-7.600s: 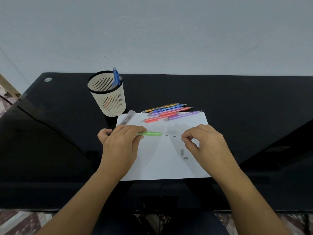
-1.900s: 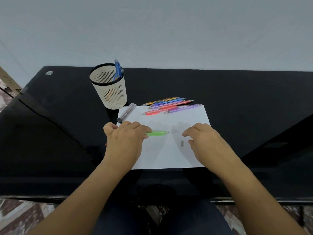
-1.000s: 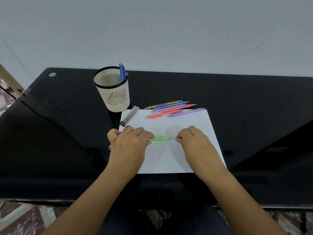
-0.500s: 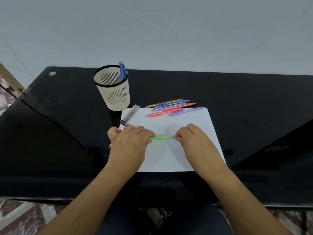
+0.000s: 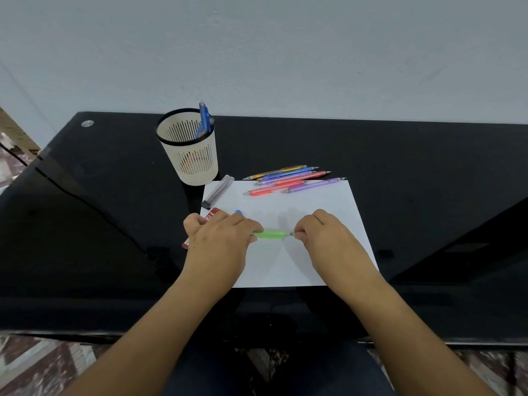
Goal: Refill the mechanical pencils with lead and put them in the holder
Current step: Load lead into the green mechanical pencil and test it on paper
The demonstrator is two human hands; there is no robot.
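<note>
A green mechanical pencil (image 5: 271, 234) lies level above the white sheet (image 5: 323, 204). My left hand (image 5: 220, 238) grips its left part and hides that end. My right hand (image 5: 323, 238) pinches a small grey piece at the pencil's right end. A cream slotted holder (image 5: 190, 155) with a black rim stands at the back left with a blue pencil (image 5: 204, 120) upright in it. Several coloured pencils (image 5: 288, 180) lie in a row at the sheet's far edge.
A clear lead case (image 5: 217, 191) lies between the holder and the sheet. A red packet (image 5: 212, 217) shows partly under my left hand. The black glass table (image 5: 414, 172) ends at a front edge close to my body; a grey wall rises behind.
My right hand left the sheet near the small loose part, moved to the pencil's right end and pinched there. The left hand has held the pencil throughout. The view shifted slightly.
</note>
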